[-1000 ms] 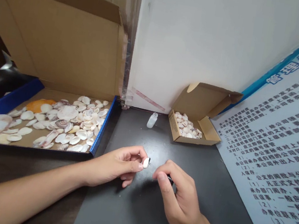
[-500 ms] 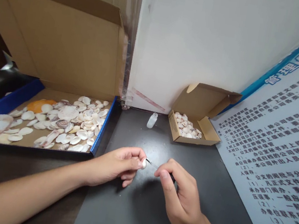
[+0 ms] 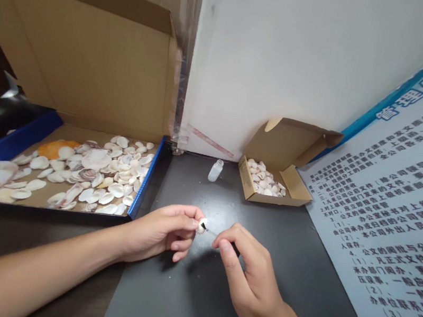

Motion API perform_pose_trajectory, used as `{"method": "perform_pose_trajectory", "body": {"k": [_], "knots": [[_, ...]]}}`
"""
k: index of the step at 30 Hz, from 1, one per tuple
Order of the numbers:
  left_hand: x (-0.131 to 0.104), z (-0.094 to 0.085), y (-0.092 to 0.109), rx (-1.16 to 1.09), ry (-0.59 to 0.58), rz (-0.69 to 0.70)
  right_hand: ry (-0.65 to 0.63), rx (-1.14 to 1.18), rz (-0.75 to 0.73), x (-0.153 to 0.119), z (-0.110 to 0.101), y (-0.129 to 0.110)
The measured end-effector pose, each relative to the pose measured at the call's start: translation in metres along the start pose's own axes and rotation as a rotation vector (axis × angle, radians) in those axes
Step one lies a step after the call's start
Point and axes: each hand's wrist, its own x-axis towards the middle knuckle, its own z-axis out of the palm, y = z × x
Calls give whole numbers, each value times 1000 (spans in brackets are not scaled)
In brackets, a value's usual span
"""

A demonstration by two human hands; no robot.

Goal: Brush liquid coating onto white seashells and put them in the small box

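Pinched between the thumb and fingers of my left hand point(image 3: 170, 231) is a small white seashell point(image 3: 201, 226), held up above the dark tabletop. My right hand point(image 3: 247, 271) is closed around the handle of a thin brush point(image 3: 211, 232), most of which the fingers hide. Its dark tip meets the face of the shell. Beyond both hands stands a small clear bottle point(image 3: 215, 170) without a cap, with whitish contents.
At left, a large blue-edged cardboard box point(image 3: 147, 174) lies open with many shells inside. A smaller cardboard box point(image 3: 297, 192) of shells stands at the back right, by a printed poster point(image 3: 388, 208). A white panel point(image 3: 276, 56) rises behind.
The shell has turned and shifted slightly left, so more of its face shows. My right hand has moved a little left with the brush, whose tip now lies over the shell.
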Motion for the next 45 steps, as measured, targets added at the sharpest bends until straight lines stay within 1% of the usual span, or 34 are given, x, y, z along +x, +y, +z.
{"method": "perform_pose_trajectory", "body": {"k": [4,10,14,18,25,28,32,35,38,43,45], "knots": [[0,0,0,2,5,2,-2,-16,51,-1,0,0],[0,1,1,7,14,5,17,40,-52,-2,-1,-2],[1,3,1,4,25,8,-20,10,0,-1,0,-2],[1,4,1,-1,31,10,5,-21,40,0,0,0],[1,3,2,-30,29,12,13,16,-80,-4,-1,-2],[0,3,2,-44,15,17,-7,-5,-32,-3,-1,-1],[0,3,2,-38,3,22,22,-61,67,-3,-1,2],[-1,3,2,-20,12,20,25,-28,26,-4,-1,1],[-1,3,2,-12,16,12,-13,2,-13,-4,0,0],[0,2,2,-2,-18,1,-56,-76,79,-1,1,0],[0,1,1,5,-23,2,-60,-90,87,-1,1,1]]}}
